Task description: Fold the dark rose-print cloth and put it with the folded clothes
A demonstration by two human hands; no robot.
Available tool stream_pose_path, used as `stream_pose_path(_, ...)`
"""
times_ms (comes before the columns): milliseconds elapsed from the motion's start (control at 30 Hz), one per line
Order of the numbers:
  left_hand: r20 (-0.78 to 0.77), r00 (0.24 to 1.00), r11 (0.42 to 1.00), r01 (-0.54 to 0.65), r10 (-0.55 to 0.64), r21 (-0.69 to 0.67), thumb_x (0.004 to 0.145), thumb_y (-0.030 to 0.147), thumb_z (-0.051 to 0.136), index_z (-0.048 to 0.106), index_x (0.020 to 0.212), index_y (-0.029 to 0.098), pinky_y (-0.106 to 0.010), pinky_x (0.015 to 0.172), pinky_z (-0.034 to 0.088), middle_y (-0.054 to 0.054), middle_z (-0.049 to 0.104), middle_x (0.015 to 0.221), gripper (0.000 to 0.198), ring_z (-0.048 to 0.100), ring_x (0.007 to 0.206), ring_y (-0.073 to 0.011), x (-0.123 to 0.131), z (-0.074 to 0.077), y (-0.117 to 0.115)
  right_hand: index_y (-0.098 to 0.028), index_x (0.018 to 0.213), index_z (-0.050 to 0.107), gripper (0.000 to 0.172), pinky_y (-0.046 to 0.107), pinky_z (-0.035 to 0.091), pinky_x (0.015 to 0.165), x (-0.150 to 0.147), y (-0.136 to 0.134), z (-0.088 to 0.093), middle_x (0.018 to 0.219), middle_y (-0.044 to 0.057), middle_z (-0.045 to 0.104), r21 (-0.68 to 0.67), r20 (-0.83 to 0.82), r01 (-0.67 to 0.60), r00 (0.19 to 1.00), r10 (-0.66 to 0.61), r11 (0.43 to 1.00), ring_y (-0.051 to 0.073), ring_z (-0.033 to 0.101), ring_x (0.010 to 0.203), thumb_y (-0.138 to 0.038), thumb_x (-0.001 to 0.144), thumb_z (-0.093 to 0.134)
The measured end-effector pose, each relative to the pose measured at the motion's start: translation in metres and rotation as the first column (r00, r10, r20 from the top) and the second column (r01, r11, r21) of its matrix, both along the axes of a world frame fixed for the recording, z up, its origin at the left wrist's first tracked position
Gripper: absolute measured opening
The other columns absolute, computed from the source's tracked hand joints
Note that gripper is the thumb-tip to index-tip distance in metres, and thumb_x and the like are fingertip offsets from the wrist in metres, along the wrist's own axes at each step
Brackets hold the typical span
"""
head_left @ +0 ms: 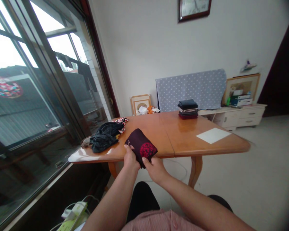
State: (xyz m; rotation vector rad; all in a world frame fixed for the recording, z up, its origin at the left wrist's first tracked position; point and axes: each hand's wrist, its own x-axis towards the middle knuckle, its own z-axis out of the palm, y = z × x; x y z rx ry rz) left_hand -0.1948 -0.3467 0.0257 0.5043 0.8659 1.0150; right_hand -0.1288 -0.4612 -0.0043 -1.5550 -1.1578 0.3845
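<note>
A folded dark maroon garment with a red print (pixel 141 146) lies at the near edge of the wooden table (pixel 183 134). My left hand (pixel 130 159) grips its near left edge, fingers closed on the cloth. My right hand (pixel 154 169) pinches its near right corner by the red print. Left of it on the table lies a crumpled heap of dark clothes (pixel 106 136) with a red-and-white patterned piece (pixel 121 121) at its far side.
A stack of folded clothes (pixel 188 109) stands at the table's far edge, and a white sheet (pixel 213 135) lies at its right. Behind are a dotted cloth-covered board (pixel 191 88), a low white cabinet (pixel 236 116) and picture frames. Large windows run along the left.
</note>
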Motion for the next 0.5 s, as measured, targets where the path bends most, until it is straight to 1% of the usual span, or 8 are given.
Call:
stream_pose_path(100, 0.007, 1.000, 0.999, 0.015, -0.015, -0.038, 0.091, 0.071, 0.038, 0.063, 0.122, 0.019, -0.036, 0.082, 0.059, -0.012, 0.070, 0.117, 0.065, 0.071, 0.099, -0.0243, 0.002, -0.003, -0.002, -0.017, 0.096, 0.071, 0.031, 0.031, 0.046, 0.072, 0.000, -0.001, 0.002, 0.087, 0.011, 0.074, -0.042, 0.143, 0.066, 0.988, -0.059, 0.997, 0.025, 0.068, 0.082, -0.040, 0.093, 0.051)
stream_pose_path(233, 0.022, 0.993, 0.991, 0.119, -0.118, -0.066, 0.089, 0.076, 0.035, 0.066, 0.120, 0.020, -0.040, 0.085, 0.059, -0.013, 0.069, 0.121, 0.071, 0.070, 0.101, -0.0258, 0.002, -0.008, -0.005, -0.016, 0.103, 0.068, 0.029, 0.032, 0.044, 0.073, -0.002, -0.005, 0.010, 0.094, 0.013, 0.074, -0.086, 0.320, 0.124, 0.943, -0.090, 0.989, 0.027, 0.068, 0.086, -0.034, 0.095, 0.046)
stream_pose_path(267, 0.025, 0.991, 0.989, 0.130, -0.129, -0.071, 0.088, 0.077, 0.035, 0.066, 0.120, 0.020, -0.040, 0.085, 0.059, -0.014, 0.069, 0.121, 0.072, 0.070, 0.101, -0.0260, 0.002, -0.010, -0.005, -0.016, 0.104, 0.067, 0.029, 0.032, 0.044, 0.073, -0.004, -0.006, 0.012, 0.095, 0.013, 0.074, -0.093, 0.350, 0.126, 0.933, -0.086, 0.988, 0.027, 0.068, 0.086, -0.033, 0.095, 0.045)
stream_pose_path(333, 0.025, 0.996, 0.993, 0.091, -0.090, -0.076, 0.088, 0.076, 0.038, 0.066, 0.121, 0.019, -0.039, 0.084, 0.059, -0.014, 0.068, 0.122, 0.071, 0.070, 0.101, -0.0262, 0.003, -0.013, -0.003, -0.017, 0.109, 0.065, 0.029, 0.032, 0.044, 0.074, -0.006, -0.008, 0.016, 0.096, 0.013, 0.073, -0.101, 0.373, 0.114, 0.925, -0.069, 0.988, 0.027, 0.069, 0.087, -0.032, 0.095, 0.045)
stream_pose_path(400, 0.020, 1.000, 0.997, 0.010, -0.009, -0.071, 0.090, 0.072, 0.041, 0.063, 0.124, 0.019, -0.038, 0.083, 0.059, -0.014, 0.068, 0.124, 0.067, 0.070, 0.101, -0.0258, 0.003, -0.016, -0.001, -0.019, 0.118, 0.062, 0.031, 0.033, 0.045, 0.076, -0.009, -0.009, 0.017, 0.101, 0.012, 0.073, -0.091, 0.353, 0.074, 0.935, -0.038, 0.993, 0.028, 0.068, 0.091, -0.031, 0.093, 0.048)
stream_pose_path(433, 0.021, 1.000, 0.998, -0.019, 0.020, -0.066, 0.091, 0.071, 0.041, 0.062, 0.126, 0.019, -0.038, 0.083, 0.059, -0.014, 0.067, 0.125, 0.066, 0.070, 0.101, -0.0257, 0.003, -0.017, 0.001, -0.020, 0.123, 0.059, 0.034, 0.034, 0.045, 0.078, -0.010, -0.009, 0.016, 0.105, 0.012, 0.073, -0.079, 0.333, 0.047, 0.943, -0.018, 0.996, 0.028, 0.068, 0.094, -0.030, 0.092, 0.050)
stream_pose_path(500, 0.030, 0.999, 0.998, -0.033, 0.035, -0.057, 0.092, 0.069, 0.040, 0.061, 0.128, 0.019, -0.038, 0.082, 0.060, -0.013, 0.067, 0.125, 0.064, 0.071, 0.100, -0.0259, 0.003, -0.018, 0.002, -0.021, 0.135, 0.051, 0.046, 0.034, 0.046, 0.083, -0.011, -0.010, 0.014, 0.114, 0.011, 0.071, -0.053, 0.291, -0.005, 0.956, 0.020, 0.999, 0.028, 0.067, 0.101, -0.026, 0.089, 0.053)
